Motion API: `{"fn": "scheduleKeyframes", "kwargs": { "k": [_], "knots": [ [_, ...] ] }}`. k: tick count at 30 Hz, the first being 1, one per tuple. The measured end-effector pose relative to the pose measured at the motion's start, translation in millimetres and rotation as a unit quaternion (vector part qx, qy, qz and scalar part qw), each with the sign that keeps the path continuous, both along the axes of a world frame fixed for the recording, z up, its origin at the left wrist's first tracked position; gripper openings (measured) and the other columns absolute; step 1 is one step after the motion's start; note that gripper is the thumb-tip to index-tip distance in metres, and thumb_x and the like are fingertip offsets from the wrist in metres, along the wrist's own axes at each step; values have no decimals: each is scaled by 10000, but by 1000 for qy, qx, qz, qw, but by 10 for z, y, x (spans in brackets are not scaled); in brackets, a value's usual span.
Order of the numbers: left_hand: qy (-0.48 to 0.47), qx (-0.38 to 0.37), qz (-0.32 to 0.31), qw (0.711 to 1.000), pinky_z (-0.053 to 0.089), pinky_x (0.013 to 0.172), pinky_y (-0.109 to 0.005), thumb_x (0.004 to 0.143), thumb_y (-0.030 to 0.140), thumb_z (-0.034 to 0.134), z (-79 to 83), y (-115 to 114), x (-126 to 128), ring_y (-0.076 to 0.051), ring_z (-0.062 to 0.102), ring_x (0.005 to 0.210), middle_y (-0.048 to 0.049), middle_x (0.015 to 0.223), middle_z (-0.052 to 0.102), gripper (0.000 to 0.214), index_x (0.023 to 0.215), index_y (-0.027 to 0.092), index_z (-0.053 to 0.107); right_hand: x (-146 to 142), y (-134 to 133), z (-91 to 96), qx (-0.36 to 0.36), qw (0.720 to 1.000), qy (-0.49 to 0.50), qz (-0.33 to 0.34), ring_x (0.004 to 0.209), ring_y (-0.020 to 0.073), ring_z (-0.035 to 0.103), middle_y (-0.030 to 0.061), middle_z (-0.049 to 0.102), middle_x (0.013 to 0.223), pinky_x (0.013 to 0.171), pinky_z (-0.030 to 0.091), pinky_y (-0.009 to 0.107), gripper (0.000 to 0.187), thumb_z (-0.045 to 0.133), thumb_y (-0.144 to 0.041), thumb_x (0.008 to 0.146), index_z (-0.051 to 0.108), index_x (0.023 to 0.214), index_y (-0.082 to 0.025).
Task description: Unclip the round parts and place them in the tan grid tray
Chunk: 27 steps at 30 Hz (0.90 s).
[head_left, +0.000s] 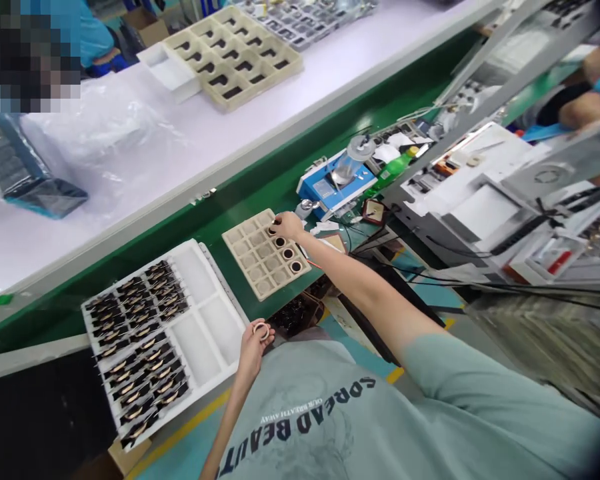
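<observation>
In my left hand (251, 341) is a pale gold ring-shaped part (261, 331), held between closed fingers close to my shirt. My right hand (290, 227) reaches over the far corner of a beige compartment tray (256, 289). Its fingertips are pinched at a round black part (273, 231) in the corner compartment, and they partly hide it. Along the same side of the tray sit more round black parts with light rims, such as this round part (295, 267). The other compartments show only round recesses.
To the left lies a white tray (196, 275) with rows of black and gold parts (147, 347). A blue device (337, 187) and a green bottle (395, 168) stand beyond my right hand. Another beige tray (225, 100) rests on the white conveyor (220, 140). Cables cross at the right. Co-workers are nearby.
</observation>
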<state>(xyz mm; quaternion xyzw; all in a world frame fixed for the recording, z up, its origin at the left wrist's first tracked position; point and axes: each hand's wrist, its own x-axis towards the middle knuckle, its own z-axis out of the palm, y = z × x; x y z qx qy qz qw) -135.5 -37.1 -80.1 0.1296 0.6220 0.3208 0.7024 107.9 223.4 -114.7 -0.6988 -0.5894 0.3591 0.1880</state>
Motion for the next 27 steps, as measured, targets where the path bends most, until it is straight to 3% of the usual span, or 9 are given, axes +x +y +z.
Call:
{"fn": "scheduleKeyframes", "kwargs": {
  "k": [4,7,12,15,19,22,24,27],
  "knots": [
    [-3,14,28,1000,548,732,-293,609,319,831,32,-83,-216,-177,693,778,-52,856,680,398,927,179,638,-214,478,29,-38,983,-173,49,1201,358,586,271,686,1142,1047,411,398,231,708,-114,778,726,984,-10],
    [-8,17,41,999,551,745,-299,612,352,837,37,-135,-376,-180,692,788,-45,852,677,398,921,186,648,-368,621,6,-53,977,-194,67,1161,343,614,290,689,1104,1010,432,350,250,770,-77,710,724,938,15],
    [-8,11,66,998,559,773,-301,609,352,843,10,-155,-570,-174,692,791,-51,852,682,402,919,179,654,-540,640,-39,-60,979,-190,38,1047,210,647,265,694,1046,910,434,240,257,709,-178,859,684,954,60],
    [-7,8,74,997,568,801,-321,606,346,845,-12,-129,-632,-193,705,826,-70,884,697,393,917,186,664,-560,526,-57,-43,985,-169,-10,1008,232,645,285,695,1014,857,450,282,272,640,-213,925,675,951,55],
    [-6,15,86,996,582,857,-368,650,358,828,-44,-62,-660,-229,723,879,-91,929,698,332,907,213,676,-577,153,-65,19,989,-128,-74,1078,235,605,287,676,1129,892,429,290,330,499,-220,989,616,1150,43],
    [15,49,110,993,585,864,-382,665,391,829,-59,61,-608,-246,724,910,-85,960,688,297,878,250,677,-685,-355,-72,48,990,-100,-87,1092,225,601,228,665,1210,916,440,289,393,403,-177,981,544,1311,-16],
    [34,74,112,990,585,838,-377,650,390,839,-57,194,-531,-237,720,890,-78,929,686,346,916,248,667,-792,-791,-59,41,996,-55,-53,992,216,647,172,692,1168,869,487,293,405,438,-184,947,565,1314,-71],
    [56,93,76,991,577,740,-348,617,316,852,-45,435,-388,-196,695,757,-50,813,677,546,1093,191,615,-895,-1422,51,46,991,93,79,950,193,676,148,590,1375,790,544,293,551,572,-235,873,510,1415,-163]
  ]
}}
